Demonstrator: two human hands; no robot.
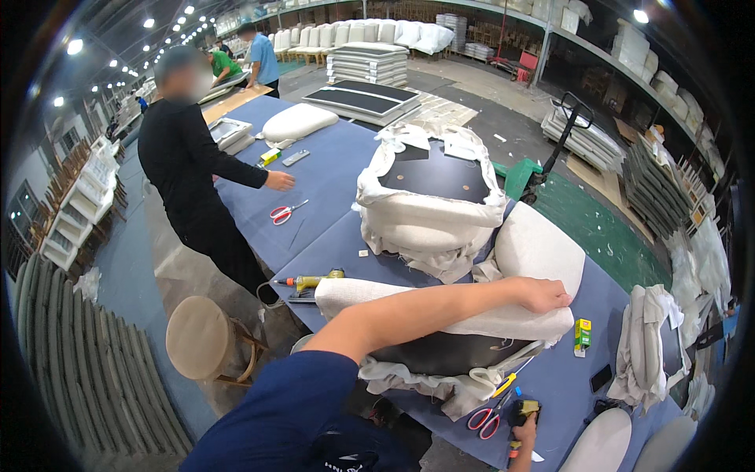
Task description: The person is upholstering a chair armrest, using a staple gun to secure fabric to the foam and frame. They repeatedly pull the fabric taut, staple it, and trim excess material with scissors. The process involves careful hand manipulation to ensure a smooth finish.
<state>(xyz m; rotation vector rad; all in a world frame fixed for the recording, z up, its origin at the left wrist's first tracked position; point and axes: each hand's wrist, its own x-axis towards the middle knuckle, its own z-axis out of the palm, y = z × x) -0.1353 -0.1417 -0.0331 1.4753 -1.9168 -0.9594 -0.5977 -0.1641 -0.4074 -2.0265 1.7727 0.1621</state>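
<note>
1. Left hand [543, 296], right of centre: I see it lying flat and released, palm down, on the cream seat cushion [472, 318], pressing the fabric without gripping it.
2. Right hand [525, 431], lower right: clenched around a staple gun [521, 413] with a yellow and black body, held at the near edge of the blue worktable [330, 181].
3. Seat cushion, centre right: it rests upside down on the worktable, its dark underside board [440, 352] showing below the cream pad. I judge the covering partly done: fabric wraps the top edge, while loose cream folds [425, 385] hang unfastened along the near side.
4. Red-handled scissors [484, 421], lower right: on the table just beside the staple gun.
5. Stacked covered seats [429, 197], upper centre: I judge these finished or waiting; I cannot tell which.
6. Small yellow-green box [582, 333], right: upright, closed; contents hidden.
7. Person in black [193, 165], upper left: a co-worker, one hand on the table near a second pair of scissors [287, 212].
</note>
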